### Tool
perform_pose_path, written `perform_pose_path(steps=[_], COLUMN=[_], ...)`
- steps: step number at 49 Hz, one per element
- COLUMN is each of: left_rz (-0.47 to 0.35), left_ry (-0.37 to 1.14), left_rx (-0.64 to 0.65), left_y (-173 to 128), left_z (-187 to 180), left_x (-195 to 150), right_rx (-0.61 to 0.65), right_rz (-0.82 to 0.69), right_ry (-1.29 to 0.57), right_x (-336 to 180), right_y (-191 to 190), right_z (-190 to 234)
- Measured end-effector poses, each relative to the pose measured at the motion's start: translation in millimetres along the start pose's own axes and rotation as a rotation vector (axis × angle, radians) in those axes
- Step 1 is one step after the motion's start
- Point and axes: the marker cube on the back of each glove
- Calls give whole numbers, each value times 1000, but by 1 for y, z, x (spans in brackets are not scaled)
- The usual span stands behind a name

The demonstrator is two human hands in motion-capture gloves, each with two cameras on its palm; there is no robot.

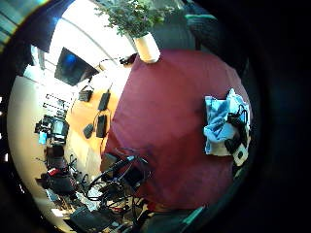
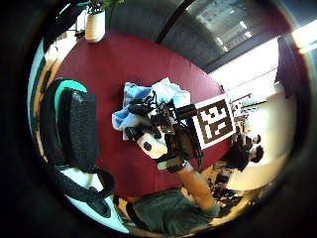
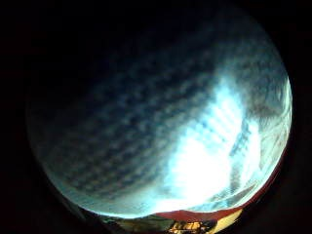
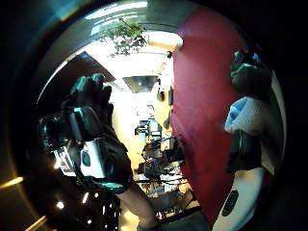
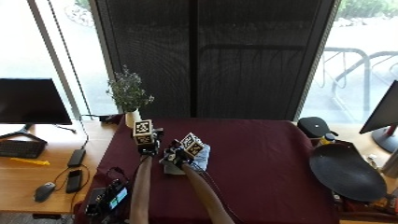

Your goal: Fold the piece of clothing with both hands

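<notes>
Dark mesh blinds and bright windows back the work area. Below them a table (image 5: pixel 261 158) under a dark red cloth takes up most of the outside view, with a wooden desk adjoining it on the person's left.

On the far left part of the table lies a light blue piece of clothing (image 5: pixel 198 159) of soft, towel-like fabric. It sits in a rumpled heap with ridges and loose lobes; no flat panel, straight edge or clean crease shows in any view. One end lies over a pale patch that I cannot identify.

The right hand (image 5: pixel 178 156), black-gloved, is down on the near side of the heap. In the left thumb side palm view its fingers (image 2: pixel 141 108) curl into the blue fabric, so it appears to be gripping the cloth. The right little finger side palm view is filled with close weave, which fits a palm against the garment.

The left hand (image 5: pixel 148 145) is raised just beside the heap, clear of the cloth. In the right thumb side palm view its fingers (image 4: pixel 91 89) are bent at ease and hold nothing.

A white vase of greenery (image 5: pixel 131 117) stands at the far left corner.

Assessment: folding is at its start. The garment must be spread flat and every fold is outstanding.
</notes>
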Motion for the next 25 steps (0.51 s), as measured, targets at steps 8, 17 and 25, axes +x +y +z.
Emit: perform_pose_path(steps=[8,17,25], left_rz=[7,11,45], left_ry=[-30,-21,10], left_rx=[-6,-10,-1], left_y=[-1,-2,-6], left_z=[-1,-7,-19], left_x=[-1,13,38], right_rx=[-145,-68,128], right_rz=[-184,-45,153], right_ry=[94,643,1039], right_x=[-26,-27,28], right_y=[3,32,19], right_z=[-7,-118,-198])
